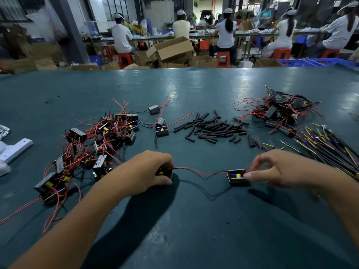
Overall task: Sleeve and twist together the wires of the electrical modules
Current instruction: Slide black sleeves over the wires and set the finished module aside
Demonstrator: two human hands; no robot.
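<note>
Near the sleeve pile (210, 128), her left hand (149, 169) grips one module (164, 172), right hand (272, 168) pinches another module (238, 176); she'd best draw the joined red wires (200, 172) taut before twisting.

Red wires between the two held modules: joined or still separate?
Joined, apparently: the red wires run from the left hand's module to the right hand's module, meeting midway. No sleeve shows there.

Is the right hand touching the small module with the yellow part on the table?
Touching. In the head view, the right hand has its thumb tip pressed on the edge of the module, while its fingers pinch the red wires rising from it.
</note>
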